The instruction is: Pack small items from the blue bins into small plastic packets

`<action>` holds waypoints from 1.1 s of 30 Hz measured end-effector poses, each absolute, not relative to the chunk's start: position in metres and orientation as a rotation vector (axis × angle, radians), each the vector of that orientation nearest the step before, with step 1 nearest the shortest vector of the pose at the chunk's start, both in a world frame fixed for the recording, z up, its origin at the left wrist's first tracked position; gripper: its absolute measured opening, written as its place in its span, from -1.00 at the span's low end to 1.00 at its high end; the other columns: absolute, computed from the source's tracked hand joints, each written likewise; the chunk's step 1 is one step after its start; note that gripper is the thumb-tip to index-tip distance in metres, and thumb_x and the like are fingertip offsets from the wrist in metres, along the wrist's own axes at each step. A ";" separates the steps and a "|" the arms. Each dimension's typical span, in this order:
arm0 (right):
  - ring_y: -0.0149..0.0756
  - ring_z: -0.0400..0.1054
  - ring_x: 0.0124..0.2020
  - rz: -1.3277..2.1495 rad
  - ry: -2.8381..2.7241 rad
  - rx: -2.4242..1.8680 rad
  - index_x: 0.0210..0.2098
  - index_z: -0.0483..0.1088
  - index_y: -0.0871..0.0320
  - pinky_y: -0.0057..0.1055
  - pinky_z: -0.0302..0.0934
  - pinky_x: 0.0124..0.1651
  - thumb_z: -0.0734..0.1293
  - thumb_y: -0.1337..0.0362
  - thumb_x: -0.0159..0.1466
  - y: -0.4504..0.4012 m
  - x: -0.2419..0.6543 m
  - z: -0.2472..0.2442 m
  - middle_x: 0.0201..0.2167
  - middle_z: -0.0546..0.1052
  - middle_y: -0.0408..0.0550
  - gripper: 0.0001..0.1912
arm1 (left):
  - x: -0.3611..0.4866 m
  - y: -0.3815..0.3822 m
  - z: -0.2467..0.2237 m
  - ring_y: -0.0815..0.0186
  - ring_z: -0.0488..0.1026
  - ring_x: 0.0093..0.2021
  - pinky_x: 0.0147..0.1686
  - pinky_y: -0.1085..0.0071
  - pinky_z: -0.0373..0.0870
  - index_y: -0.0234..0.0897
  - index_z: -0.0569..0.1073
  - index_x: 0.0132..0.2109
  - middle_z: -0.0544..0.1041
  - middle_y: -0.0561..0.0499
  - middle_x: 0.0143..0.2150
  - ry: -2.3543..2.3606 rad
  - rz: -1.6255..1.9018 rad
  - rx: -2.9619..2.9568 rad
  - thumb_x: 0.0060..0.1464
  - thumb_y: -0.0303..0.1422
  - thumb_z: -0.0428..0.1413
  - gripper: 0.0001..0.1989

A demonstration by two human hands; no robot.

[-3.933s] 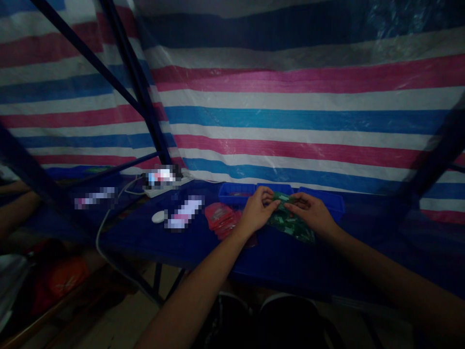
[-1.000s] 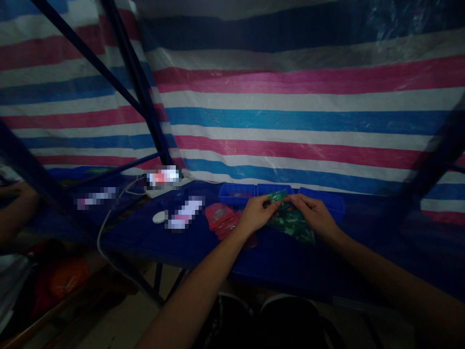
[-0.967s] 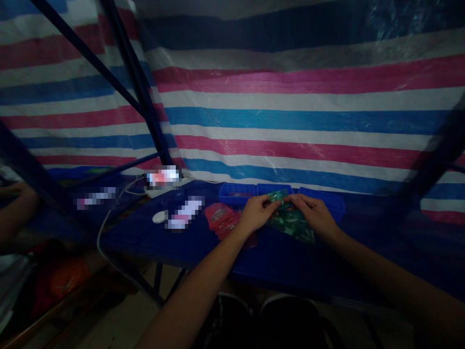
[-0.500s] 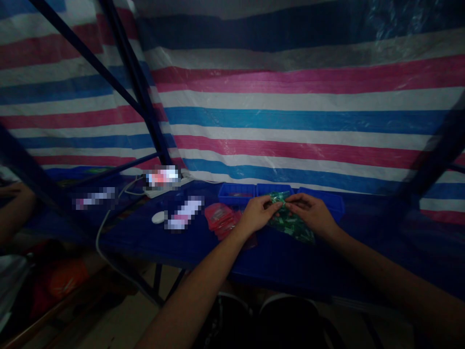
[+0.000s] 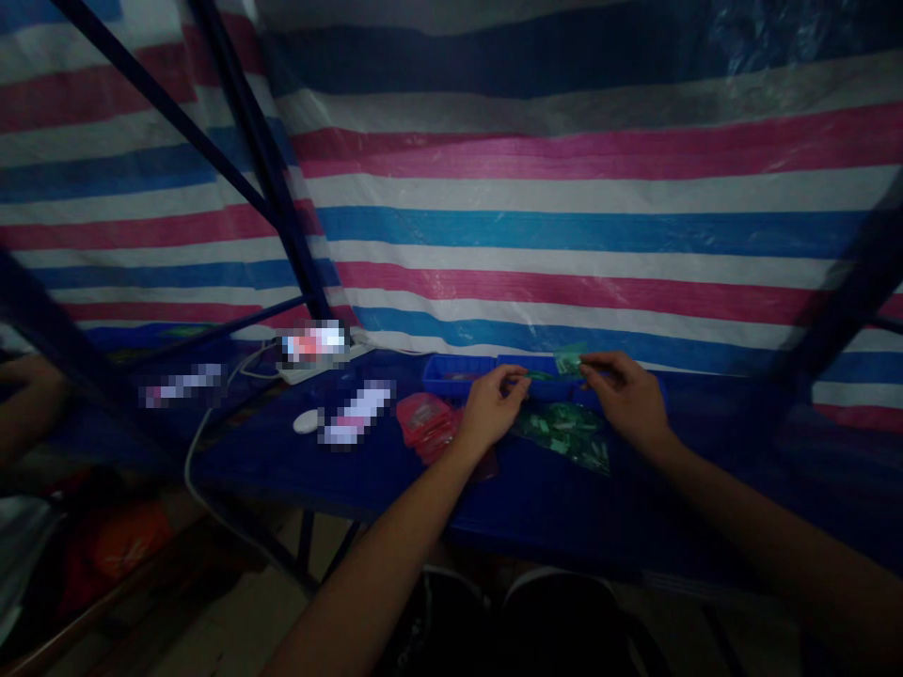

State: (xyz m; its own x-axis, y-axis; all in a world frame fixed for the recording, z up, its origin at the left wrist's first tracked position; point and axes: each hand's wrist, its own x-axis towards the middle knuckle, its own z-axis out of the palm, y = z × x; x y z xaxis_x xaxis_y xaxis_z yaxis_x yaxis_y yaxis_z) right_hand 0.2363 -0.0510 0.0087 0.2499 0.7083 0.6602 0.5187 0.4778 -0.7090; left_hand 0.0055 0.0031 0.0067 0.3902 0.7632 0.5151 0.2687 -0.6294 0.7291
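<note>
My right hand (image 5: 629, 393) pinches a small green see-through packet (image 5: 568, 359) between thumb and fingertips and holds it up in front of the blue bins. My left hand (image 5: 492, 402) is closed in a pinch to the left of it. A thin green piece (image 5: 540, 375) shows at the left fingertips, but I cannot tell whether they hold it. Below and between the hands, a pile of green see-through packets (image 5: 562, 434) lies on the blue table (image 5: 550, 517). Pink-red packets (image 5: 427, 420) lie in a stack beside my left wrist, partly hidden by the forearm.
Blue bins (image 5: 458, 369) stand in a row behind my hands. Leftward lie a white round object (image 5: 307, 421), a blurred-out phone-like thing (image 5: 358, 414) and a power strip (image 5: 317, 369) with a cable. Blue metal posts frame the table. Another person's arm (image 5: 24, 404) shows at far left.
My hands have moved apart from the green packets where they were together. The right hand has risen to the right with one small green packet; the pile now lies uncovered on the table.
</note>
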 end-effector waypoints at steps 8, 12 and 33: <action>0.02 0.35 0.26 -0.212 -1.955 -1.226 0.30 0.33 0.05 0.04 0.26 0.32 0.28 0.13 0.40 -0.035 0.244 -0.004 0.28 0.39 0.11 -0.50 | 0.007 -0.006 0.003 0.16 0.45 0.08 0.18 0.18 0.39 -0.27 0.52 0.02 0.51 -0.13 0.02 0.837 1.063 2.715 0.30 -0.36 0.06 -0.77; 0.04 0.23 0.36 -0.190 -2.208 -1.200 0.32 0.31 0.07 0.10 0.15 0.39 0.28 0.13 0.40 -0.031 0.232 -0.014 0.36 0.32 0.12 -0.48 | 0.007 -0.002 -0.005 0.10 0.34 0.26 0.32 0.11 0.27 -0.27 0.44 0.21 0.42 -0.18 0.22 0.881 1.062 2.765 0.28 -0.32 0.09 -0.61; 0.06 0.32 0.27 -0.249 -2.237 -1.185 0.34 0.22 0.13 0.13 0.16 0.34 0.25 0.13 0.41 -0.029 0.219 -0.007 0.24 0.44 0.20 -0.46 | 0.008 0.006 -0.013 0.06 0.28 0.32 0.35 0.07 0.23 -0.33 0.47 0.17 0.39 -0.22 0.29 0.893 0.993 2.759 0.20 -0.37 0.12 -0.60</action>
